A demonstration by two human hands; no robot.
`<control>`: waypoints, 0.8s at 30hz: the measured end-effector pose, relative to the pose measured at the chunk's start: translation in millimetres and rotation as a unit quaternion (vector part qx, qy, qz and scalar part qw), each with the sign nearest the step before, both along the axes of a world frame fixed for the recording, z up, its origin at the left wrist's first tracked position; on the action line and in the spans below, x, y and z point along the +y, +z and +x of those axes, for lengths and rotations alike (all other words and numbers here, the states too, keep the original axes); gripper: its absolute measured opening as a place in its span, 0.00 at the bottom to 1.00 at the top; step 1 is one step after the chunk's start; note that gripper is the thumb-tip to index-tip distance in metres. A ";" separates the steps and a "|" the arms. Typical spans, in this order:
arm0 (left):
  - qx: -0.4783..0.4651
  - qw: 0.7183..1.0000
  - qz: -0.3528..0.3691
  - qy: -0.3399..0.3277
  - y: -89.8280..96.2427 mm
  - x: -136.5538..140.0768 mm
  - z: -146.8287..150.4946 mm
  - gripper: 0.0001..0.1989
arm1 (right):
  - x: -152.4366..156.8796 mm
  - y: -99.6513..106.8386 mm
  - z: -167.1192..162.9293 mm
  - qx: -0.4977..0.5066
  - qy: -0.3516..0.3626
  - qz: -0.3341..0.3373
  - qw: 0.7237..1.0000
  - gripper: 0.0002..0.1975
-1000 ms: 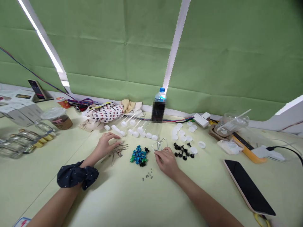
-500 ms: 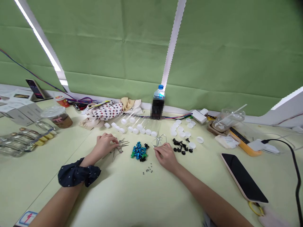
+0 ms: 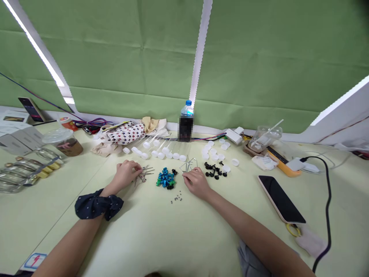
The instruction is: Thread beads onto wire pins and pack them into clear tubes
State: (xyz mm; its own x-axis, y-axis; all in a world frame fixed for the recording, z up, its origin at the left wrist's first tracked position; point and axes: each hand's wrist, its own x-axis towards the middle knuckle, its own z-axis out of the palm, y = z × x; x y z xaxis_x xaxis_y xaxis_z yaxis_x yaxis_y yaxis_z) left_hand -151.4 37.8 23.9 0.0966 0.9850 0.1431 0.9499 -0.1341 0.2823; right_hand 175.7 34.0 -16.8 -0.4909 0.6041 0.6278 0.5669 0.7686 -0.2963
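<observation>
Left hand (image 3: 127, 174) curled over thin rods (image 3: 148, 173); right hand (image 3: 196, 182) beside bent rods (image 3: 188, 166); cannot tell whether either grips. Rods likely light, stiff; pinch mid-length.

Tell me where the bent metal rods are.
In the head view, the bent metal rods are near the middle, by the right hand, between the blue and green pile on the left and the black pieces on the right.
</observation>
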 end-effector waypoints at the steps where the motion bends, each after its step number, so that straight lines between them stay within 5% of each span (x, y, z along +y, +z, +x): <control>1: -0.001 1.000 -0.001 0.000 0.0 0.2 0.0 0.11 | 0.1 0.0 0.0 -0.001 0.000 0.000 1.000 0.08; 24: -0.022 1.000 -0.015 -0.002 -0.2 1.9 0.5 0.10 | 2.9 0.6 -0.9 0.001 -0.003 -0.025 1.000 0.09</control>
